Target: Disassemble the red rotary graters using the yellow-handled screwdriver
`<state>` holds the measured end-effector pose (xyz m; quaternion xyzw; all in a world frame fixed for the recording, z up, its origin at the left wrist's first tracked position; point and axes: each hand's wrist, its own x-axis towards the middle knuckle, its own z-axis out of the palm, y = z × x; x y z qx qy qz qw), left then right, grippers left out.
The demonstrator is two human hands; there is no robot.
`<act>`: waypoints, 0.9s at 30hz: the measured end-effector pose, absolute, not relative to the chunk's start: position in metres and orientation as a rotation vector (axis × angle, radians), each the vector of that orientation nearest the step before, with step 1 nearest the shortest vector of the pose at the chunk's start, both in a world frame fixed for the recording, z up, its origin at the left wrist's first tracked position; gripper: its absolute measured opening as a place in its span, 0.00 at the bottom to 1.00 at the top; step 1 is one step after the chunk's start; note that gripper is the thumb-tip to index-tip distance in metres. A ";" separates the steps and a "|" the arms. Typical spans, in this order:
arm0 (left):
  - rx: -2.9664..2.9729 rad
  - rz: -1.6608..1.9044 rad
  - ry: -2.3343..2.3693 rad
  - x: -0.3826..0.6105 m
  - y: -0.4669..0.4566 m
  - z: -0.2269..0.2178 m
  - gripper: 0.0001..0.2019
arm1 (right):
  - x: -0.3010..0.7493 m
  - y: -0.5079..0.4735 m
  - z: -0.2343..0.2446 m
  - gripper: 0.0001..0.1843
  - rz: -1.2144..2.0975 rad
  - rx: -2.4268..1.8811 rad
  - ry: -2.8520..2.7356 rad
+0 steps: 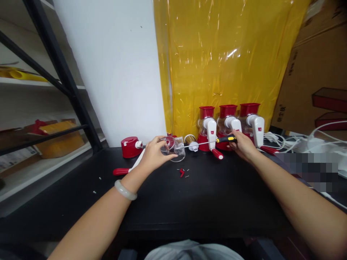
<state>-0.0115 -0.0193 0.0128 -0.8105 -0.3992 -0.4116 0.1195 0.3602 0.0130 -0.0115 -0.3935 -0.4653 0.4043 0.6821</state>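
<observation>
My left hand (153, 154) is closed around a clear plastic housing (179, 145), with its thumb along the near side. Something dark red shows through the clear wall. In my right hand (244, 146) is a screwdriver (224, 139) with a black and yellow handle, held almost level. Its long shaft points left, and the tip reaches the housing; whether it sits in a screw I cannot tell. Just in front of the housing lie a small red part (181, 173) and several little screws. A white crank with a red handle (121, 171) lies behind my left wrist.
Three red and white rotary graters (207, 111) stand along the back right. Near them is a grater drum (192, 142). A red base (130, 147) sits at the back left. White cables (287, 142) tangle on the right. A black shelf frame (61, 72) rises on the left.
</observation>
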 end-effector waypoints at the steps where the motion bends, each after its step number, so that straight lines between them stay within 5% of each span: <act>1: -2.366 -1.205 -1.170 -0.012 -0.019 0.013 0.17 | 0.359 0.012 -0.011 0.14 0.938 -0.880 -1.016; 6: -2.330 -1.222 -1.183 -0.012 -0.019 0.015 0.18 | 0.352 0.005 -0.001 0.03 1.118 -0.814 -0.861; 15: -2.338 -1.227 -1.181 -0.013 -0.019 0.015 0.18 | 0.359 0.003 -0.001 0.06 1.179 -0.699 -0.832; 20: -2.336 -1.226 -1.178 -0.013 -0.019 0.015 0.17 | 0.360 0.011 -0.009 0.19 1.021 -0.884 -0.984; 27: -2.324 -1.250 -1.158 -0.014 -0.019 0.015 0.17 | 0.355 0.008 -0.008 0.13 1.064 -0.806 -0.972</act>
